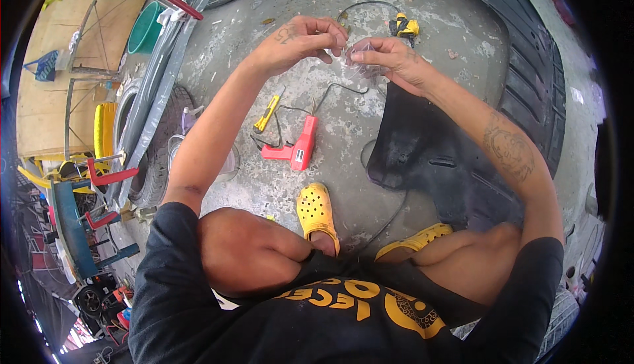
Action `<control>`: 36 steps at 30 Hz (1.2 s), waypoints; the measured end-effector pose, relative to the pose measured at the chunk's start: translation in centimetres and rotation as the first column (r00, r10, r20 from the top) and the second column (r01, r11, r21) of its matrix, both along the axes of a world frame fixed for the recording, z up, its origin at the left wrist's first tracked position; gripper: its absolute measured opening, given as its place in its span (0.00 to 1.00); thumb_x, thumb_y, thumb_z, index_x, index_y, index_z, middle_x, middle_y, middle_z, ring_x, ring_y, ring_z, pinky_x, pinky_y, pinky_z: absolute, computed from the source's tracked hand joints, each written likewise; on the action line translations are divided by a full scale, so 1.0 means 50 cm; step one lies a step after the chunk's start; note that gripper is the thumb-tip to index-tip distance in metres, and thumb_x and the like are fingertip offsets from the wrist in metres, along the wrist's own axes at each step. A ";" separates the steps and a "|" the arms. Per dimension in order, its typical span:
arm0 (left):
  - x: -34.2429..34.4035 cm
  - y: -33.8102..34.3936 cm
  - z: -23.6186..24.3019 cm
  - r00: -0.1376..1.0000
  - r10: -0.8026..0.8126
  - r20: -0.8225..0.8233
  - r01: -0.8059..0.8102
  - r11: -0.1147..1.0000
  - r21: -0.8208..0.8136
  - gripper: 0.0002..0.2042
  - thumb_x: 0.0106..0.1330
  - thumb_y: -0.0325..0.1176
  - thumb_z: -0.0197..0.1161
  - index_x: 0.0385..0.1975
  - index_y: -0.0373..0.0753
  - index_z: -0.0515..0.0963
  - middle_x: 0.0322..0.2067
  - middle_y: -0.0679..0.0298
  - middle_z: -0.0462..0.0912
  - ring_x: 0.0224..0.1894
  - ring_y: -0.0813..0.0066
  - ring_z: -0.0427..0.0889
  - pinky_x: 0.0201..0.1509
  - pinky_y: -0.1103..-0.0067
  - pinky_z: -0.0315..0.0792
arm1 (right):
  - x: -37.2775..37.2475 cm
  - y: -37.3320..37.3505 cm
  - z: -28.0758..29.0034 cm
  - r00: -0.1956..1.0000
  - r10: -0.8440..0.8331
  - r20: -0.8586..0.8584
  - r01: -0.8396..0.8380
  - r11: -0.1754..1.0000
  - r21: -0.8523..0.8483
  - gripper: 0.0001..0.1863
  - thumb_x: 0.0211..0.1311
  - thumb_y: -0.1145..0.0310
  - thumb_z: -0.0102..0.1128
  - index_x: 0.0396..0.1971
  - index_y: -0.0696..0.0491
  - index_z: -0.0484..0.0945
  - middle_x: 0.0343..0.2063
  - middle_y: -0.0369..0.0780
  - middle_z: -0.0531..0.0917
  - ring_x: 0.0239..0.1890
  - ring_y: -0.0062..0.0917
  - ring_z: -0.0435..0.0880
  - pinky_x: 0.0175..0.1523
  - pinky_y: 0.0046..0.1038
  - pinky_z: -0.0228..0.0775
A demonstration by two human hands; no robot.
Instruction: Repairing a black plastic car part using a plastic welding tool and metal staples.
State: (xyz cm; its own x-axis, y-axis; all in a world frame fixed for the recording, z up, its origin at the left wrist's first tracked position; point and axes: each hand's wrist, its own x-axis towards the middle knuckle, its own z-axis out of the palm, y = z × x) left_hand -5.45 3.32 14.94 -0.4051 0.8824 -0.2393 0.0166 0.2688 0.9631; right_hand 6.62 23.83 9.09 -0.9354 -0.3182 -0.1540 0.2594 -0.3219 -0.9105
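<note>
In front of me, over the floor, my right hand (pixel 395 64) pinches a small clear plastic bag (pixel 370 69) between thumb and fingers. Close to its left, my left hand (pixel 305 42) has its fingers curled and bent toward the bag; whatever they hold is too small to make out. Below the hands a red gun-shaped tool (pixel 300 147) with a dark cable lies on the concrete. Beside it is a yellow utility knife (pixel 266 114). To the right of the tool rests a large black moulded plastic panel (pixel 422 146).
A yellow and black plug connector (pixel 404 27) with a cable lies beyond my hands. Another long black plastic panel (pixel 538 87) curves along the right. Tyres (pixel 157 159), long grey metal strips (pixel 158 80), a green bucket (pixel 145 29) and red-handled clamps (pixel 112 174) crowd the left.
</note>
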 end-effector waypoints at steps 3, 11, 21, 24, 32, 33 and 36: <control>0.000 0.001 -0.001 1.000 -0.004 -0.017 0.005 1.000 0.004 0.11 0.65 0.37 0.61 0.38 0.34 0.80 0.45 0.66 0.77 0.42 0.79 0.77 0.47 0.79 0.72 | 0.001 0.000 0.001 1.000 -0.022 -0.003 0.022 1.000 -0.010 0.15 0.61 0.63 0.65 0.45 0.54 0.80 0.39 0.33 0.82 0.44 0.15 0.76 0.52 0.22 0.65; 0.004 0.003 0.006 0.986 -0.038 -0.165 0.039 0.999 0.000 0.12 0.65 0.39 0.63 0.38 0.36 0.81 0.45 0.66 0.78 0.42 0.80 0.77 0.46 0.80 0.72 | 0.000 0.005 -0.005 0.999 -0.043 -0.027 0.042 0.999 -0.016 0.15 0.61 0.63 0.65 0.44 0.54 0.81 0.39 0.32 0.82 0.42 0.14 0.77 0.50 0.21 0.66; 0.004 -0.007 0.013 0.968 -0.081 -0.236 0.077 0.997 -0.026 0.13 0.64 0.39 0.66 0.37 0.35 0.83 0.39 0.67 0.82 0.39 0.81 0.80 0.42 0.82 0.75 | -0.003 0.010 -0.011 0.998 -0.027 -0.059 0.029 0.999 0.034 0.16 0.61 0.62 0.65 0.45 0.55 0.81 0.40 0.33 0.83 0.43 0.14 0.77 0.49 0.19 0.66; 0.001 -0.001 0.028 0.992 0.082 -0.101 -0.083 0.996 -0.010 0.13 0.65 0.39 0.65 0.41 0.36 0.82 0.35 0.66 0.84 0.35 0.80 0.82 0.41 0.83 0.75 | -0.001 0.008 -0.006 0.997 -0.050 -0.052 0.052 0.998 0.047 0.16 0.61 0.62 0.65 0.45 0.55 0.81 0.39 0.33 0.83 0.42 0.14 0.78 0.50 0.19 0.66; 0.050 0.002 0.053 0.958 0.043 -0.284 -0.044 0.999 0.002 0.13 0.65 0.38 0.66 0.40 0.35 0.82 0.32 0.66 0.85 0.34 0.80 0.84 0.39 0.83 0.76 | -0.004 0.007 0.028 0.990 -0.061 -0.127 0.084 0.978 0.191 0.14 0.59 0.59 0.66 0.38 0.54 0.84 0.33 0.30 0.83 0.36 0.12 0.75 0.45 0.19 0.64; 0.052 -0.001 0.053 0.948 0.045 -0.314 -0.037 0.999 0.031 0.12 0.65 0.38 0.66 0.40 0.35 0.82 0.32 0.65 0.85 0.33 0.79 0.84 0.39 0.83 0.76 | -0.007 0.004 0.029 0.989 -0.051 -0.138 0.082 0.971 0.226 0.15 0.59 0.59 0.66 0.38 0.54 0.84 0.33 0.30 0.83 0.36 0.12 0.75 0.45 0.20 0.64; 0.052 -0.020 0.059 0.918 0.104 -0.382 -0.091 0.994 0.052 0.12 0.65 0.38 0.66 0.39 0.35 0.82 0.31 0.65 0.85 0.32 0.79 0.84 0.39 0.82 0.77 | -0.022 -0.007 0.042 0.987 -0.035 -0.156 0.067 0.977 0.202 0.18 0.57 0.56 0.68 0.41 0.54 0.84 0.35 0.30 0.83 0.36 0.12 0.76 0.46 0.20 0.64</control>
